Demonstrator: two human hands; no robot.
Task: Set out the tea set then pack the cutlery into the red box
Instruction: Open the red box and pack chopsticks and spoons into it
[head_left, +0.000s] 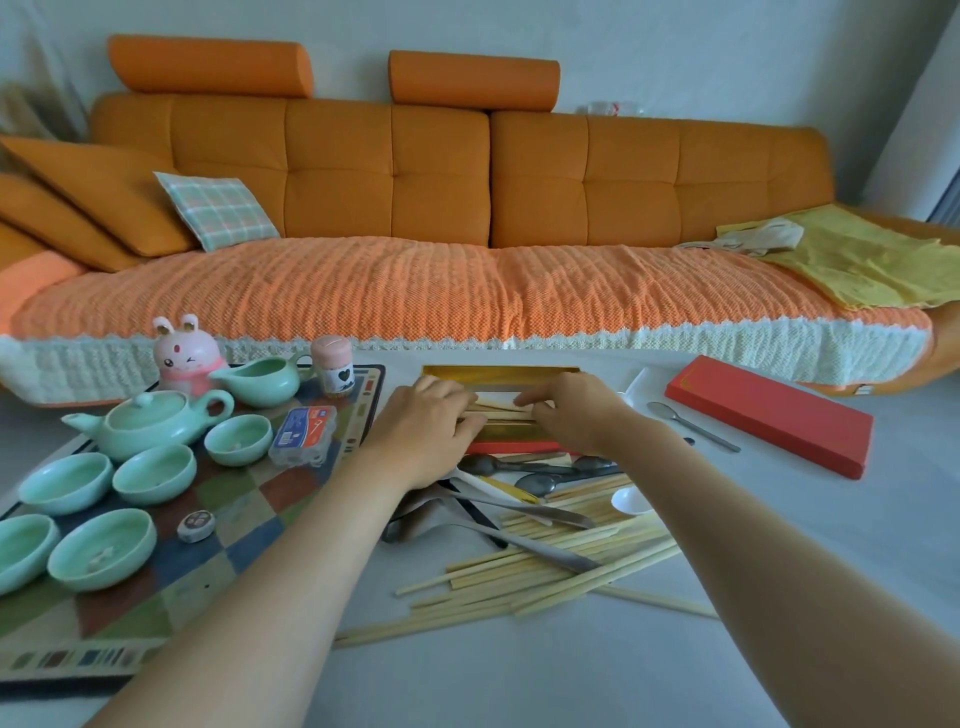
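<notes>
The chopsticks (498, 409) lie left to right inside the red box (498, 371), parallel to its long axis. The left hand (428, 431) and right hand (569, 410) pinch opposite ends with curled fingers, both equally near.

Both arms outstretched; left grip (431, 423), right grip (563, 410) side by side (fingers curled), holding chopsticks (497, 408).

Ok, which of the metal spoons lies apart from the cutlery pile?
The spoon beside the red lid, right of the right hand; the others lie among the chopsticks.
</notes>
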